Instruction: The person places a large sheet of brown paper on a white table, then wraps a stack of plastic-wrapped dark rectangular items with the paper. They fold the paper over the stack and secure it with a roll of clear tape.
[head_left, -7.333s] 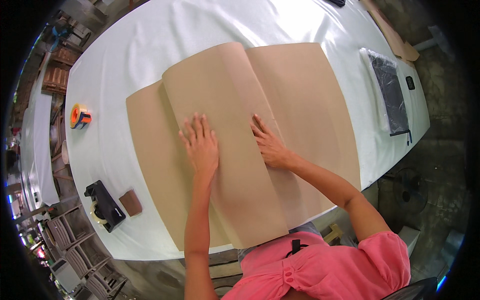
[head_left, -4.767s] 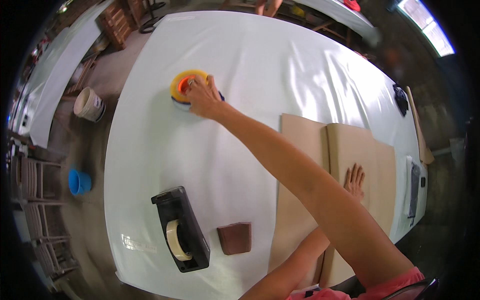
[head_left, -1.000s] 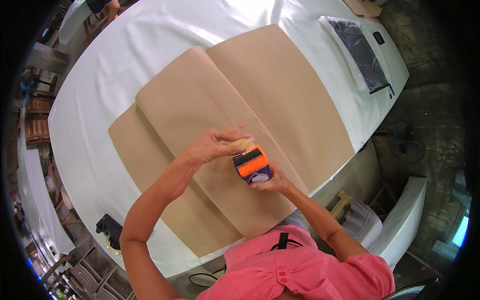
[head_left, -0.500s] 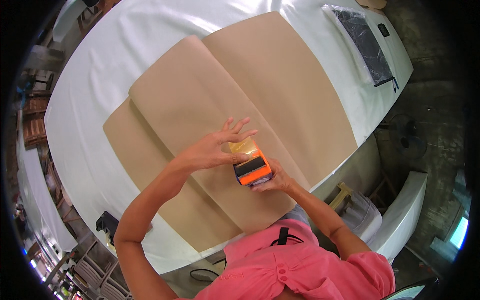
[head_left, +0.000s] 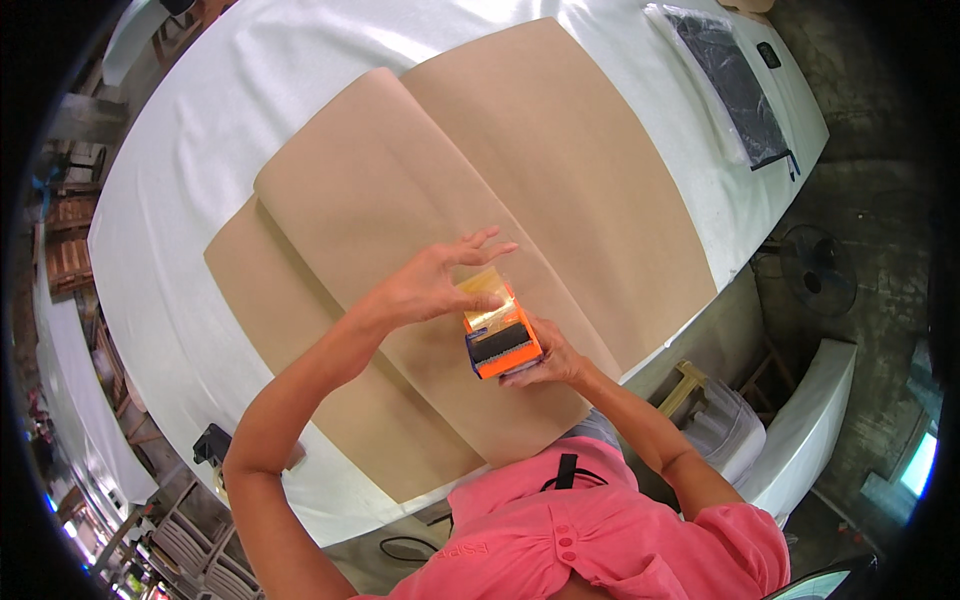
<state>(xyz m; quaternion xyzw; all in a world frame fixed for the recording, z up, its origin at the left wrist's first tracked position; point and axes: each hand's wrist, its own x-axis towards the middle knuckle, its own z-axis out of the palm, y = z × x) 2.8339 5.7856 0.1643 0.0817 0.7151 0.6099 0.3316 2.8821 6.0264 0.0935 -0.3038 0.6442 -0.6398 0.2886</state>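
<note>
An orange tape dispenser [head_left: 508,355] with a dark strip and a toothed edge is held over the brown paper. My right hand [head_left: 550,355] wraps round it from the right side, its fingers partly hidden underneath. A strip of yellowish clear tape [head_left: 486,285] stands up from the dispenser. My left hand [head_left: 435,283] has its thumb on this strip, and the other fingers stretch out above and behind it. Beneath both hands lies the folded sheet of brown paper [head_left: 370,170], its upper layers overlapping in long panels.
The table [head_left: 165,190] has a shiny white cover. A plastic-wrapped dark package [head_left: 735,95] and a small black object [head_left: 768,55] lie at its far right. A black device [head_left: 212,445] sits at the left edge. A fan [head_left: 818,270] and a clear-covered chair [head_left: 715,430] stand right.
My left thumb has moved slightly up, away from the toothed edge, and more tape shows between it and the dispenser. The right hand still holds the dispenser, now tilted a little.
</note>
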